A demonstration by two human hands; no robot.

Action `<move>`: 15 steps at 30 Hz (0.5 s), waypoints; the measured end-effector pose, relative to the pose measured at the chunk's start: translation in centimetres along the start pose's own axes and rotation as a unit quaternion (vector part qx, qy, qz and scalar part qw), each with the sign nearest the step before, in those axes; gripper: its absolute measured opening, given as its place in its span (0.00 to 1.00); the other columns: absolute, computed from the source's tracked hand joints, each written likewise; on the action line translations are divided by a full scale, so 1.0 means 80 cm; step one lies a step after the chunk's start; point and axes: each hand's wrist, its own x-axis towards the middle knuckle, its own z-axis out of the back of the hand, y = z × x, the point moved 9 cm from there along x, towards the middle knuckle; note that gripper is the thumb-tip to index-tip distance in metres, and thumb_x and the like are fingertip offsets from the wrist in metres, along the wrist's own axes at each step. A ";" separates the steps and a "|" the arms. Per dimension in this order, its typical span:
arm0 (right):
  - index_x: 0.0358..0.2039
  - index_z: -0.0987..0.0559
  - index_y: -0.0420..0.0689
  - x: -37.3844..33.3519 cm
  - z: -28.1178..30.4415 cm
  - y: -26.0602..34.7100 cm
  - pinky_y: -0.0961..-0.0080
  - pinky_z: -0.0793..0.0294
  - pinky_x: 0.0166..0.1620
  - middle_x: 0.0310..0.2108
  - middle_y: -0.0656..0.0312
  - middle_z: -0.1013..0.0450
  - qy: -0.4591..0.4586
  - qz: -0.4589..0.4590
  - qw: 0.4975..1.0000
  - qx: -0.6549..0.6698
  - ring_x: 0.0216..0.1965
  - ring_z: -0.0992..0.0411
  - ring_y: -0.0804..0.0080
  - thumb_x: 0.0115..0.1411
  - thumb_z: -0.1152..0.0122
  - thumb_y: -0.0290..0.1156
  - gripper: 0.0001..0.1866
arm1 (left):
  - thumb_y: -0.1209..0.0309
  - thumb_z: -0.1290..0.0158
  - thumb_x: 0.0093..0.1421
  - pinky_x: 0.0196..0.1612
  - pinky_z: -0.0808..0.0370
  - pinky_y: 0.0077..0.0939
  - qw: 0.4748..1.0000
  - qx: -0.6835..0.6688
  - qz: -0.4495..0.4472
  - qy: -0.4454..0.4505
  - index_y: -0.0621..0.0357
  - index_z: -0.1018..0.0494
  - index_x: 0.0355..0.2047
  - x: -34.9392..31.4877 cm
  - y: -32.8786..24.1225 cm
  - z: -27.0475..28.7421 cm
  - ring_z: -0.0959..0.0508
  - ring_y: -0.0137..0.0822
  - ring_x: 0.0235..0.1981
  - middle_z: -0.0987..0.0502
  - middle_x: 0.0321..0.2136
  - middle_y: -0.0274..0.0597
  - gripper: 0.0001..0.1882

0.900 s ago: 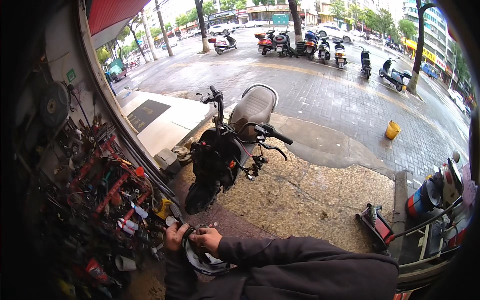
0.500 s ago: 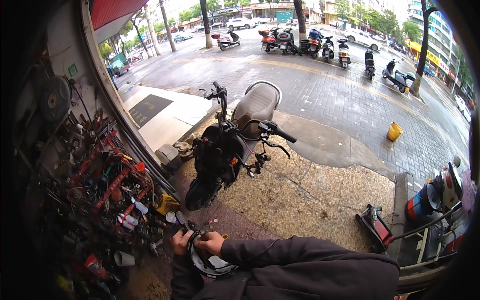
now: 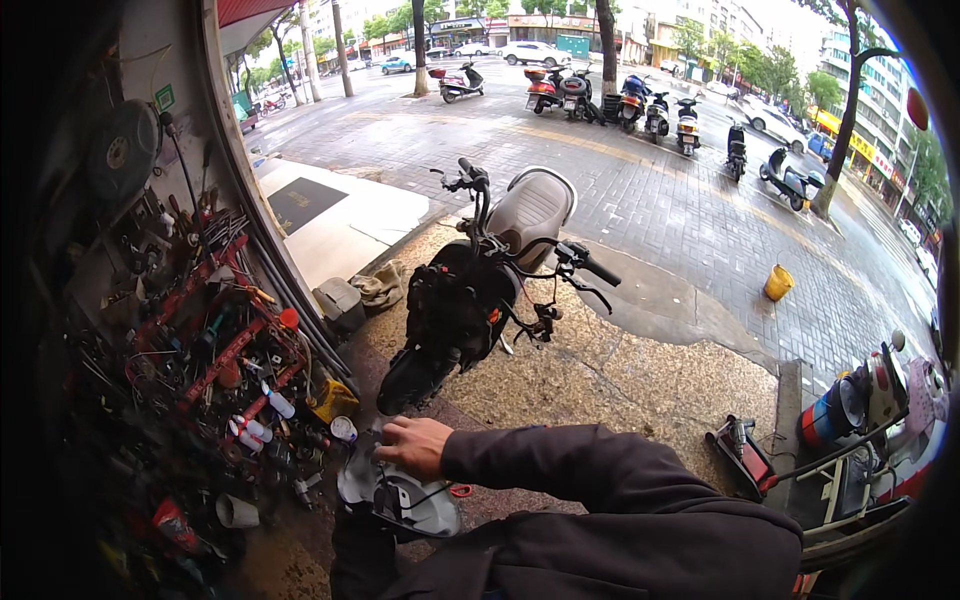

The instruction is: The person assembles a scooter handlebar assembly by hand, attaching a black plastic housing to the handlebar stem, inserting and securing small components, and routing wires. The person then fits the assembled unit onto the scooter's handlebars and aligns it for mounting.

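A rounded grey-and-white shell-like part [image 3: 433, 512] with a black cable across it lies low in front of me, close against my body. Over its far edge is my right hand [image 3: 418, 445], palm down, with the fingers bent and closed together. What sits between those fingertips is too small to make out. My left sleeve [image 3: 368, 550] reaches up to the near-left side of the shell, and my left hand is hidden there. Just beyond my right hand stands a partly stripped motor scooter [image 3: 455, 300], its front wheel toward me and its wiring exposed.
Tools and loose parts crowd a red rack [image 3: 215, 370] on the left. A yellow jug [image 3: 335, 400] and a round tin [image 3: 343, 429] stand near my hands. Red-handled pliers or a ring [image 3: 460, 491] lie on the floor. A black-and-red tray [image 3: 745, 455] is at right, a yellow bucket [image 3: 778, 283] farther out.
Both hands were together on a black ring-shaped piece at the shell. Now my right hand has moved up to the far edge, and my left hand has gone out of sight.
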 end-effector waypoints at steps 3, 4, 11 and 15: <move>0.36 0.20 0.51 0.035 -0.007 0.021 0.67 0.32 0.43 0.42 0.55 0.33 -0.049 0.063 0.994 -0.072 0.46 0.34 0.59 0.48 0.42 0.36 0.14 | 0.67 0.53 0.63 0.36 0.26 0.24 1.000 -0.025 -0.005 0.002 0.63 0.27 0.40 0.010 -0.017 0.028 0.24 0.29 0.32 0.22 0.33 0.35 0.12; 0.36 0.20 0.51 0.046 -0.015 0.022 0.68 0.33 0.44 0.42 0.55 0.33 -0.041 0.065 0.993 -0.091 0.46 0.36 0.60 0.48 0.43 0.36 0.14 | 0.67 0.53 0.63 0.37 0.26 0.24 0.999 -0.031 -0.005 0.005 0.63 0.27 0.40 0.013 -0.021 0.034 0.24 0.29 0.32 0.23 0.33 0.35 0.12; 0.37 0.23 0.49 0.071 -0.071 0.054 0.67 0.33 0.42 0.37 0.59 0.34 -0.042 0.120 0.988 -0.090 0.40 0.35 0.62 0.50 0.45 0.37 0.14 | 0.64 0.54 0.64 0.38 0.26 0.25 0.996 -0.071 0.025 0.052 0.62 0.28 0.42 0.012 -0.009 0.039 0.24 0.29 0.34 0.23 0.35 0.36 0.15; 0.34 0.23 0.49 0.073 -0.109 0.064 0.67 0.30 0.40 0.34 0.60 0.32 -0.011 0.140 0.989 -0.054 0.39 0.34 0.62 0.49 0.43 0.37 0.12 | 0.62 0.55 0.64 0.39 0.26 0.25 0.995 -0.083 0.034 0.053 0.62 0.28 0.43 0.000 -0.004 0.050 0.24 0.29 0.35 0.23 0.36 0.36 0.16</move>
